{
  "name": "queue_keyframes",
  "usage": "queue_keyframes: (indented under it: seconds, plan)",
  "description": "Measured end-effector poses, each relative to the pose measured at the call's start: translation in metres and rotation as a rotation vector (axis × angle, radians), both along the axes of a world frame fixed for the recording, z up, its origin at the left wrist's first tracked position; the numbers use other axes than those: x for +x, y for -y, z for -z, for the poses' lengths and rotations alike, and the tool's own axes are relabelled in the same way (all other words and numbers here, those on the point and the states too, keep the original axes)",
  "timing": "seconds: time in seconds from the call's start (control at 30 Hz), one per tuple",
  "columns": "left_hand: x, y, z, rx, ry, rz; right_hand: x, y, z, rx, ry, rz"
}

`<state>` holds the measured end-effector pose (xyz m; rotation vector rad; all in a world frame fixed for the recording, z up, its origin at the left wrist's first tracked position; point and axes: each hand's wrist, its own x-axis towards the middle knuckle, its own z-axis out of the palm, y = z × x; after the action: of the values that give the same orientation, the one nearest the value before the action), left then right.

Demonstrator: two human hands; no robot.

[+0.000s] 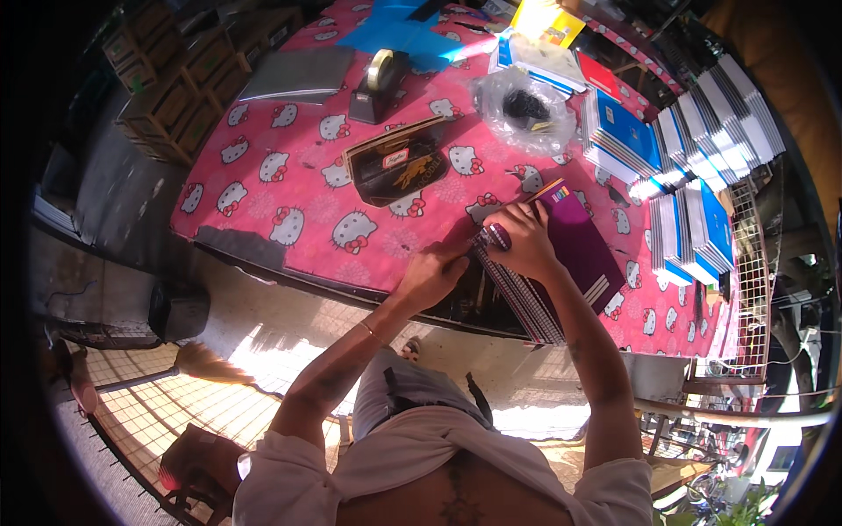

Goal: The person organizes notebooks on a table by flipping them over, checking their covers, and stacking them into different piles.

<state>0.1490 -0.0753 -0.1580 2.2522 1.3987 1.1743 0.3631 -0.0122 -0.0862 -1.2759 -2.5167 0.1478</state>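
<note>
The stack of purple notebooks (583, 250) lay at the near edge of the worktop (298, 180), its left side showing a row of dark and light page edges. The right hand (524, 237) rested on the upper left part of the stack, its fingers bent over that edge around a small, dark, shiny patch (whether a separate object or part of a cover could not be told). Whether those fingers were grasping or only pressing was also unclear. The left hand (434, 273) was just left of the stack, fingers curled inward; whether they gripped anything could not be seen.

Pink cloth with white cartoon cat faces covered the worktop. Beyond the left hand, a dark open-topped box (399, 167) stood tilted, and a tape dispenser (377, 88) sat behind it. Crumpled clear plastic (526, 110) lay beyond the right hand, with stacks of blue-covered notebooks (627, 131) farther right. A broom (210, 364) showed below, at left.
</note>
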Motion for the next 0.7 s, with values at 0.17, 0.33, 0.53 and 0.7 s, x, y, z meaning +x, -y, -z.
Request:
queue_keyframes:
  seconds: [0.17, 0.33, 0.53, 0.7]
  plan:
    - [0.001, 0.004, 0.002, -1.264, 1.071, 0.169, 0.002, 0.000, 0.001, -0.007, -0.009, 0.005]
    - [0.005, -0.001, 0.003, -1.252, 1.098, 0.140, -0.002, 0.001, -0.001, -0.009, -0.013, -0.001]
    - [0.008, 0.004, 0.005, -0.025, 0.001, -0.042, -0.001, 0.001, -0.002, -0.006, 0.005, 0.010]
    - [0.000, -0.003, 0.004, -1.177, 0.943, 0.074, -0.002, 0.002, -0.004, 0.004, -0.008, 0.010]
